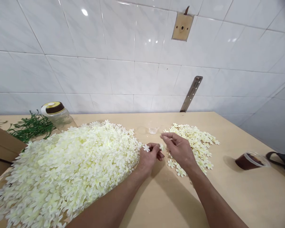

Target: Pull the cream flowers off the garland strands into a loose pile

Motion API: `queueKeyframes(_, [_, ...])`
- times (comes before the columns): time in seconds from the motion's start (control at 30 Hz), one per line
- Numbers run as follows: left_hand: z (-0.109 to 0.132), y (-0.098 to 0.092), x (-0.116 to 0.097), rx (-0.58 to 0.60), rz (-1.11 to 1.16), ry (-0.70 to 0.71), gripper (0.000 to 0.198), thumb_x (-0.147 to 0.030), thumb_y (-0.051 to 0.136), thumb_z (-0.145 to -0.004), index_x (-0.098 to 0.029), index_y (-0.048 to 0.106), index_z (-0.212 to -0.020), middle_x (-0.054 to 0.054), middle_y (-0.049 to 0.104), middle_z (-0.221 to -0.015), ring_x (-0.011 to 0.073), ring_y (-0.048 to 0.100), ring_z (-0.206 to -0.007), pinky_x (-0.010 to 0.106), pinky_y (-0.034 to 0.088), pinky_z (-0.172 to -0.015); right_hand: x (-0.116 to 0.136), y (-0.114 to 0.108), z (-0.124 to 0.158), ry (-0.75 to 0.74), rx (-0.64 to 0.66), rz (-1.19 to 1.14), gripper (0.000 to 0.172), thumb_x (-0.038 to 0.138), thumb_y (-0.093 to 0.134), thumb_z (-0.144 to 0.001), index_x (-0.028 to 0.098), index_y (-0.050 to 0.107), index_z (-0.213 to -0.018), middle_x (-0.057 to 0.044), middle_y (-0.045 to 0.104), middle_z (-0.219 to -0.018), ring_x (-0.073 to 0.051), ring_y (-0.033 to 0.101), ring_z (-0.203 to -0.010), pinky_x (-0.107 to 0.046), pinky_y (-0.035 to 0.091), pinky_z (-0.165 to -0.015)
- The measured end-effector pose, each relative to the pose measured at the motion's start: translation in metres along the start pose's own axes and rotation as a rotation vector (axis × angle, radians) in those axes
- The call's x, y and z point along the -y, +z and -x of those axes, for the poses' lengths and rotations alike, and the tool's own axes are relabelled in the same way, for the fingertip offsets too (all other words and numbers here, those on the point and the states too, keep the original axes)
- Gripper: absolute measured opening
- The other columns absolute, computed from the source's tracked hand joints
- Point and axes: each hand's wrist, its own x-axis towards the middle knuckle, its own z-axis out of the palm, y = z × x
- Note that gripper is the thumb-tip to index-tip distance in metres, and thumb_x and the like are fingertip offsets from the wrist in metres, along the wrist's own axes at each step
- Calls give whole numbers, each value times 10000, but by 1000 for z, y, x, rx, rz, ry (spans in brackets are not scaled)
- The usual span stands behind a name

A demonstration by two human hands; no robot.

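On the tan wooden table, work stood at an early stage, judging by the two heaps. A large heap of cream-white artificial flowers, apparently joined in strands, covered the left half of the surface and reached the left hand. A much smaller heap of loose single flowers lay right of centre, behind and beside the right hand. By that ratio, only a small part of the stock had been separated; most remained.

The left hand's fingers were curled together, pinching a single flower at the edge of the large heap. The right hand's thumb and fingers were closed near a second small flower between the two hands; whether they actually gripped it could not be told at this size.

Each flower was thin and flat, with five or so rounded petals, matt, and pale yellow toward the centre. The table surface was smooth and unvarnished in look. Green plastic foliage with fine, needle-like fronds lay at the far left beside a clear jar with a dark lid. A clear tub of brown contents sat at the right, well apart from the flowers. Glossy white tiles formed the wall.
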Motion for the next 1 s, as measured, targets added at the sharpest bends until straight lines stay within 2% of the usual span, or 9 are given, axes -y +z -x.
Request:
queueKeyframes(0.07, [-5,-2,1,-25,80,-31,224,-345,700,-739,-133,633,-711,45,635,-558,131,560,-473,262,457,-517,-10,-4,-6,4,-112,117,372,524,597,-828,183,718,-912,-7,603,-598,-127,472,-496,-248,370,-463])
queueKeyframes(0.2, [-11,-6,1,-43,258,-70,227,-314,741,-688,-117,632,-719,51,648,-634,121,591,-543,232,450,-526,-22,-1,-10,-82,-23,246,293,480,593,-840,215,718,-835,-29,698,-763,-150,549,-579,-274,443,-570])
queueKeyframes(0.33, [-10,-6,1,-7,244,-62,252,-339,739,-704,-111,633,-726,51,640,-610,117,578,-527,234,441,-523,-23,7,-7,-178,-6,300,237,437,615,-832,229,728,-829,-41,722,-860,-151,568,-595,-285,472,-610])
queueKeyframes(0.5, [-7,-3,1,-20,182,-43,270,-363,727,-721,-111,631,-720,52,633,-569,119,564,-503,242,444,-523,-24,8,-5,-230,-27,308,217,423,629,-833,241,748,-824,-44,729,-881,-168,609,-646,-288,487,-619])
queueKeyframes(0.67, [-6,-2,1,-30,155,-20,256,-354,713,-732,-113,627,-723,53,636,-571,128,575,-508,249,453,-522,-21,6,-5,-224,-39,364,193,398,645,-828,247,739,-755,-18,721,-798,-161,611,-635,-280,468,-635])
queueKeyframes(0.77, [-6,-3,1,-38,155,-22,274,-370,721,-725,-114,625,-714,59,645,-599,129,576,-507,254,458,-516,-21,7,-5,-246,-38,409,233,364,587,-868,233,721,-730,-18,707,-760,-165,623,-678,-270,447,-651])
queueKeyframes(1.0, [-4,-2,1,-28,173,-43,310,-391,746,-718,-104,628,-704,59,631,-622,131,587,-522,244,458,-498,-20,10,-3,-265,-53,470,301,356,505,-910,202,661,-703,-24,671,-696,-159,590,-642,-257,395,-615])
